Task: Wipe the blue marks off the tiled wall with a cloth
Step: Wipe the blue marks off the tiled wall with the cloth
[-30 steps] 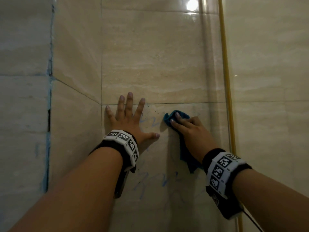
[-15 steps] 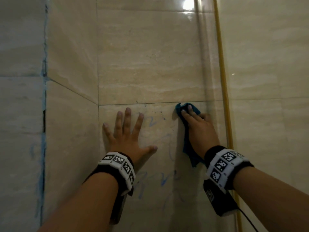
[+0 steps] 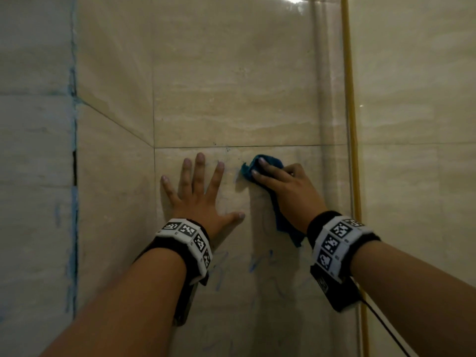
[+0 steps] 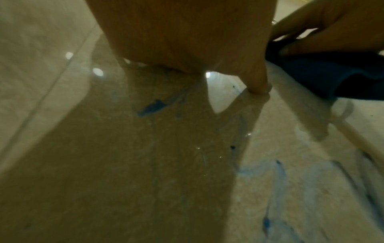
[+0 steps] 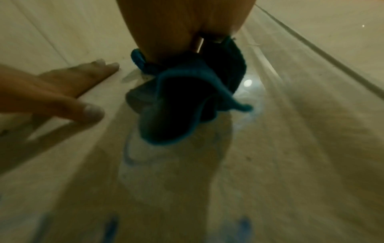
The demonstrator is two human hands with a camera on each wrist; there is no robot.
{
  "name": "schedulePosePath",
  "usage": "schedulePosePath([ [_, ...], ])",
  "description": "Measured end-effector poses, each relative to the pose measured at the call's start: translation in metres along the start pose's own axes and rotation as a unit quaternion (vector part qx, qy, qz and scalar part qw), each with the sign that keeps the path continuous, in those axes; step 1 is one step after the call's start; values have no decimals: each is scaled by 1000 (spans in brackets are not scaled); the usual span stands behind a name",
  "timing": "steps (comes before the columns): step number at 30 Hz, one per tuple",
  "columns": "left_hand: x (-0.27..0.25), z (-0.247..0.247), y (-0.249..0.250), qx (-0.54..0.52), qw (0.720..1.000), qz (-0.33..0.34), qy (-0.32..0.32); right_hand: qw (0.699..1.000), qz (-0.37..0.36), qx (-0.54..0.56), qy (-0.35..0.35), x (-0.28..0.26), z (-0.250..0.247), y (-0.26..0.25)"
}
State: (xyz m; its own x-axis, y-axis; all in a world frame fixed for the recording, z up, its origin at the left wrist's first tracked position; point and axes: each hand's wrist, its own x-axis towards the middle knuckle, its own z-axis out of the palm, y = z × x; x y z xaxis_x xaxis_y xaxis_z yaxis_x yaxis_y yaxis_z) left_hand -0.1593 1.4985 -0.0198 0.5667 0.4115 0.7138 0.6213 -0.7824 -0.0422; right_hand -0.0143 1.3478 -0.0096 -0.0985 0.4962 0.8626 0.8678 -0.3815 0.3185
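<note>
On the tiled wall (image 3: pixel 231 99), the left hand (image 3: pixel 198 197) lies flat, fingers spread, beside the right hand (image 3: pixel 286 194), whose fingers press a bunched cloth (image 3: pixel 248 168) against faint blue marks (image 3: pixel 260 261).

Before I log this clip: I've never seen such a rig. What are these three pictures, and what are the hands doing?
No machine here: a person wears one camera on the head and one on each wrist, in bands with black-and-white markers. The head view looks at a beige tiled wall. The left hand lies flat on the tile, fingers spread, holding nothing. The right hand presses a blue cloth against the wall. Blue marks show on the tile below the wrists. The wrist views show the same from close by: cloth and smears.
</note>
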Motion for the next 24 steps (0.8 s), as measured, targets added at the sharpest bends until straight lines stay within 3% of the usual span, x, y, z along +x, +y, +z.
schedulePosePath([
  [7, 0, 3, -1, -16, 1000, 5, 18, 997, 58, 41, 21, 31, -5, -15],
  [11, 0, 2, 0, -7, 1000, -1, 21, 999, -16, 5, 50, 23, 2, -8],
  [18, 0, 2, -1, -11, 999, 6, 30, 995, -95, -14, 21, -8, 8, 4],
  [21, -1, 1, -1, -11, 1000, 4, 19, 998, -65, -22, 16, 5, -1, 8],
  [24, 0, 1, -1, -9, 1000, 8, 18, 1000, 17, 3, 6, 21, -16, 11],
])
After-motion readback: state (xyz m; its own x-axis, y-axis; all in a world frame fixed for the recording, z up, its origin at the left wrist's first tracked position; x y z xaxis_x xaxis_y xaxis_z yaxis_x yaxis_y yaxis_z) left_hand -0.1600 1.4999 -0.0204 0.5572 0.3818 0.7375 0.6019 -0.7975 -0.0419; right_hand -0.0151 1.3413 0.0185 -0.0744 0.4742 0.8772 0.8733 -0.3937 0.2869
